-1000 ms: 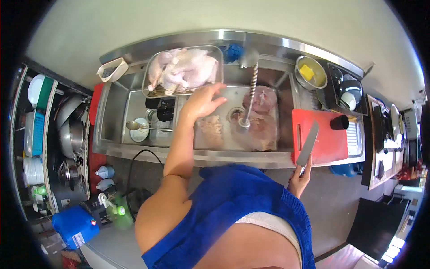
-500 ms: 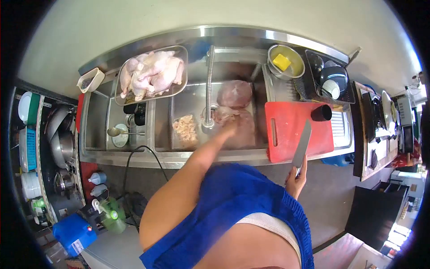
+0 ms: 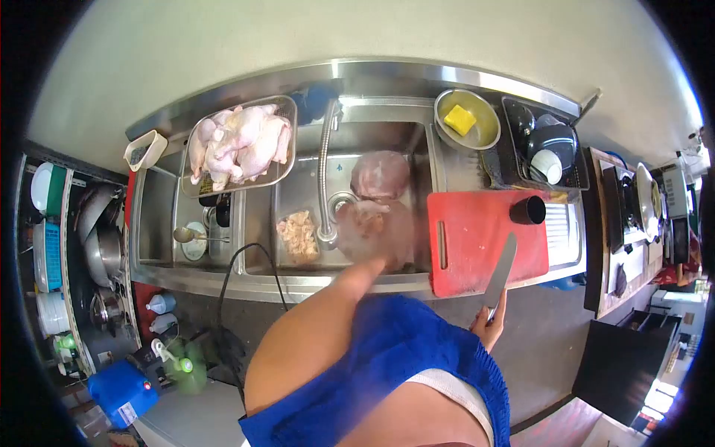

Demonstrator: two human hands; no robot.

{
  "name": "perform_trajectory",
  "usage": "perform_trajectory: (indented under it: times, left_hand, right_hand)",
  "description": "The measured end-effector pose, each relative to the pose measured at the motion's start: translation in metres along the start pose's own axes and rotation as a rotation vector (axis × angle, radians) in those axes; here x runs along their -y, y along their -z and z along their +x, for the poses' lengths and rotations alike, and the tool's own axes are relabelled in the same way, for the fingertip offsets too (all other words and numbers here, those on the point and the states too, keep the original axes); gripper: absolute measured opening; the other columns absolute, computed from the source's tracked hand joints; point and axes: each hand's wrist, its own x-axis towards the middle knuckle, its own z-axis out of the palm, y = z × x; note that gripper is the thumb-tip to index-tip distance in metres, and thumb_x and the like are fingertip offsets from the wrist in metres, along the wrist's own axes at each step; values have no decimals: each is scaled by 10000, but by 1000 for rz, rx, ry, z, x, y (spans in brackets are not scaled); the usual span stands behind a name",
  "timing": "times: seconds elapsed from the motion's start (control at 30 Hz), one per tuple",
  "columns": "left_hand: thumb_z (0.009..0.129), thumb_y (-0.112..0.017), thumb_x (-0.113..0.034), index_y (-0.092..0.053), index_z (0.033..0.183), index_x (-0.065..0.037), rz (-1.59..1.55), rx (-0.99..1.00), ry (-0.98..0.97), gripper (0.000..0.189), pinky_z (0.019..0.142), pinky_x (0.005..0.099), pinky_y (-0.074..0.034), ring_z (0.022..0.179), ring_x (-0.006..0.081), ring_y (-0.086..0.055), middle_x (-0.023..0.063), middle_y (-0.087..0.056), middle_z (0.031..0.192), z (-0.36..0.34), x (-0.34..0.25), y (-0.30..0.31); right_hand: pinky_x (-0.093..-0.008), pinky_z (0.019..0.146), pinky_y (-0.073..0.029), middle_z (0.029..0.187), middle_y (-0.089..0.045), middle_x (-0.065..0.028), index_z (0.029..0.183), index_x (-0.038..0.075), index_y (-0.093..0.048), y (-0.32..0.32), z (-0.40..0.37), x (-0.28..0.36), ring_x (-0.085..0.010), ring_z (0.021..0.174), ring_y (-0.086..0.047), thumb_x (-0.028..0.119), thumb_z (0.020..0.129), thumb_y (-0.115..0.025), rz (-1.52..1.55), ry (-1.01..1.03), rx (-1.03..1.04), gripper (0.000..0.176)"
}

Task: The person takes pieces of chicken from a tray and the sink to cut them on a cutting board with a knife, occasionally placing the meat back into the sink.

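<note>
My left hand [image 3: 375, 261] reaches into the steel sink [image 3: 261, 272] and lies blurred on the near edge of a pinkish slab of raw meat [image 3: 370, 223]; its grip is unclear. A second slab of meat [image 3: 380, 173] sits just behind it. My right hand [image 3: 488, 319] grips the handle of a large knife [image 3: 501, 270], whose blade points up over the front edge of the red cutting board [image 3: 477, 238]. A black cup [image 3: 527, 210] stands on the board's far right corner.
A tray of raw chicken pieces [image 3: 238, 145] rests across the sink's left basin. The flexible faucet [image 3: 322, 179] hangs beside a tub of chopped bits [image 3: 299, 235]. A steel bowl with a yellow block [image 3: 467, 119] and a dish rack [image 3: 547, 145] stand behind the board.
My left hand left the chicken tray and swung right and down onto the near slab of meat. The knife in my right hand stayed by the board's front edge.
</note>
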Motion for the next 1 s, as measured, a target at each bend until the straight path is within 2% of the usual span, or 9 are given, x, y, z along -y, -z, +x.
perform_trajectory:
  times: [0.2,0.47,0.53,0.6,0.7,0.77,0.8,0.87,1.0]
  left_hand:
    - [772,-632,-129,-689,1063,-55,-194,-97,2,306,868,400,-513,1010,323,-652,170,-670,1147,5,8,5]
    - [762,-631,-116,-707,1010,-55,-780,-499,-208,266,864,400,-513,988,324,-655,169,-675,1130,-28,23,56]
    - [760,-630,-113,-712,996,-55,-846,-537,-269,257,863,400,-513,982,324,-655,168,-676,1126,-39,18,69]
    - [758,-630,-111,-714,990,-55,-867,-549,-299,252,862,400,-513,980,324,-656,168,-677,1124,-49,15,73]
    - [791,-651,-206,-691,1081,-36,-686,-527,-183,339,924,375,-488,1044,304,-641,158,-662,1182,-44,20,67]
    - [752,-689,-243,-576,1303,-115,-672,-469,-50,577,887,397,-507,1106,342,-627,212,-642,1197,-6,51,45]
    - [752,-689,-243,-576,1303,-115,-668,-469,-58,577,887,397,-507,1106,342,-627,212,-642,1197,-12,50,54]
    - [868,-573,-332,-611,1257,-57,-573,-340,184,478,989,360,-452,1155,295,-593,160,-651,1216,-35,42,74]
    - [872,-567,-297,-610,1253,-57,-423,-242,196,452,968,380,-464,1155,307,-592,160,-656,1200,-29,38,55]
  right_hand:
    - [-260,515,-410,688,-530,-1,1482,128,-399,-5,1,2,-83,566,-452,-8,893,-498,-22,-39,32,613]
    - [-259,517,-398,736,-572,-41,1472,103,-408,-6,9,-7,-88,579,-441,-5,887,-502,-47,30,19,602]
    - [-260,523,-394,834,-622,-76,1466,91,-412,-6,11,-6,-91,596,-445,-10,881,-497,-2,-48,69,600]
    - [-257,524,-388,905,-643,-86,1466,91,-412,-10,14,-10,-86,601,-439,-12,878,-500,-7,31,57,603]
    - [-255,529,-383,1026,-667,-100,1467,91,-411,-12,17,-17,-79,610,-430,-12,877,-506,11,117,47,606]
    - [-255,532,-383,1077,-671,-105,1467,91,-410,-11,15,-13,-77,615,-427,-10,879,-510,37,121,48,606]
    - [-259,538,-392,1081,-674,-106,1469,92,-408,-9,13,-5,-80,618,-433,-11,880,-509,59,87,58,606]
    - [-264,544,-401,1085,-676,-108,1470,92,-407,-4,9,-2,-82,620,-439,-12,880,-508,81,52,66,607]
    - [-278,558,-421,1100,-675,-109,1471,100,-408,3,4,-1,-91,628,-454,-18,879,-503,29,53,85,611]
